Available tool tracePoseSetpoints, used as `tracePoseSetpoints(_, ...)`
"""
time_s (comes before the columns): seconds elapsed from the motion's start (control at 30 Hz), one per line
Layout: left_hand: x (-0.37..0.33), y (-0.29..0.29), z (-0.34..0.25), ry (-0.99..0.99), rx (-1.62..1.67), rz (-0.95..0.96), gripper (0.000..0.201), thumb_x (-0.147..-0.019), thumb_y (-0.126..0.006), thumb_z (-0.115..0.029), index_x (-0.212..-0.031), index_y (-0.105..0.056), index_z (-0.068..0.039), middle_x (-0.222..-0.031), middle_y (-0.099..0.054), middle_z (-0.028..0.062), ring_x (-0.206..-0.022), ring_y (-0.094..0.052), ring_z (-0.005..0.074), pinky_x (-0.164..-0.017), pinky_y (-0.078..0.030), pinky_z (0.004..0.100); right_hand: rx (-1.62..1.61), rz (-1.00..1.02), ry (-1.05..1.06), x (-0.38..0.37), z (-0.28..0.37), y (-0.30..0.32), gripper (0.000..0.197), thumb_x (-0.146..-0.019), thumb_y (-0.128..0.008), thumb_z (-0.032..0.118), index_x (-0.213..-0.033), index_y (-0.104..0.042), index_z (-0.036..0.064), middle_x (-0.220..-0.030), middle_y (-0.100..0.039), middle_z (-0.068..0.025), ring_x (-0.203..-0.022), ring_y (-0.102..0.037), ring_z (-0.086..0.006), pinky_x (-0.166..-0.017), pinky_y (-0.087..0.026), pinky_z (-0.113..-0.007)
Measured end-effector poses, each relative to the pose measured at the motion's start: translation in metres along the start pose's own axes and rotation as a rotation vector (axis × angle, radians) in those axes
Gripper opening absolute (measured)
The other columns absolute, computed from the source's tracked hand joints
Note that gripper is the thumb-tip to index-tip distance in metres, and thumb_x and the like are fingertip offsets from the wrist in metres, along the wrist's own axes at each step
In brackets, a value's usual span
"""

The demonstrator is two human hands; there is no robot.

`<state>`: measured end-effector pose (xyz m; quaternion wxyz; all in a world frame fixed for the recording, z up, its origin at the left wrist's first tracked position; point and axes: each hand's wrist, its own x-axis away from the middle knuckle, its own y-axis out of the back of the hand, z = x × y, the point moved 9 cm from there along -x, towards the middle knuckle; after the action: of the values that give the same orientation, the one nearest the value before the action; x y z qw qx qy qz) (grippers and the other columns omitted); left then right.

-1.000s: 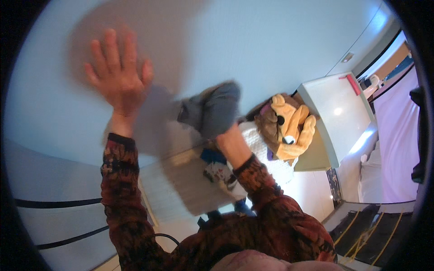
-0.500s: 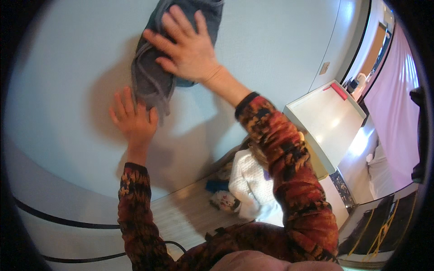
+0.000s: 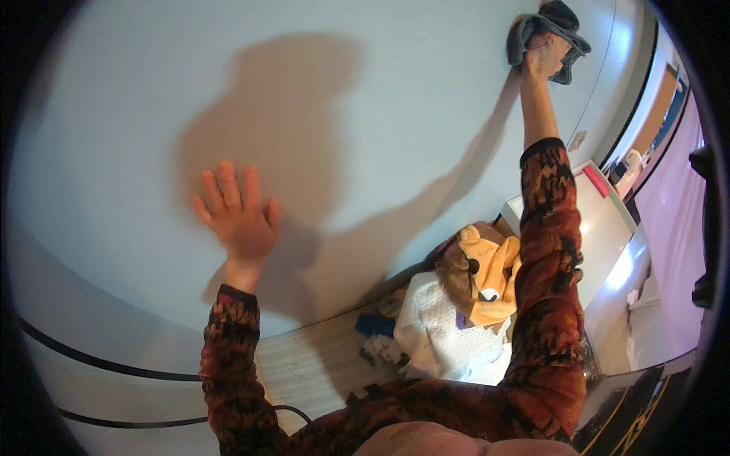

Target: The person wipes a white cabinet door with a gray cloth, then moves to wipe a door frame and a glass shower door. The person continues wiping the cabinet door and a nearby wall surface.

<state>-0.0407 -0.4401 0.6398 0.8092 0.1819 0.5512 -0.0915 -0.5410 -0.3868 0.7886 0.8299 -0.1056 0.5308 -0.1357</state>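
Likely wiping wall [image 3: 426, 114]: right hand [image 3: 545, 59] holding cloth [image 3: 518, 42] at it, left hand [image 3: 245, 226] spread wide before it. Next stroke wants cloth flatter.

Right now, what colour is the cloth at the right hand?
Dark grey: the cloth, best seen in the head view.

Open wall [image 3: 411, 114] between left hand [image 3: 243, 228] and right hand [image 3: 546, 57]; plush toy [image 3: 487, 281] obstructs below; cabinet [image 3: 607, 220] possibly close behind right sleeve [image 3: 549, 220].

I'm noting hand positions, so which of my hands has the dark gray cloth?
Your right hand, at upper right, with the dark gray cloth bunched around it. Your left hand, lower and further left, is spread and empty.
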Motion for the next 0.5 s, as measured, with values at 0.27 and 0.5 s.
tracePoseSetpoints(0.27,-0.003,0.002,0.0,0.011,-0.011,0.006,0.05,-0.085,-0.04,-0.038,-0.129,-0.042,-0.015,-0.141,-0.03,0.0152,-0.131,-0.023,0.038,-0.103,-0.012,0.055,-0.8,0.335,0.666,0.127,0.345,0.007,0.05,-0.069,-0.063,0.041,-0.11,-0.056,0.0127,-0.114,-0.051,-0.0138,-0.115,-0.04,-0.0343,-0.087,-0.03,-0.06)
tracePoseSetpoints(0.5,-0.004,0.004,0.0,-0.005,0.003,-0.052,0.056,-0.081,-0.045,-0.037,-0.133,-0.037,-0.019,-0.142,-0.029,0.0123,-0.132,-0.022,0.0354,-0.104,-0.013,0.0534,-0.515,0.249,0.897,0.137,0.408,0.029,0.051,-0.075,-0.056,0.05,-0.119,-0.052,0.0242,-0.129,-0.045,-0.0094,-0.125,-0.036,-0.0285,-0.096,-0.026,-0.059)
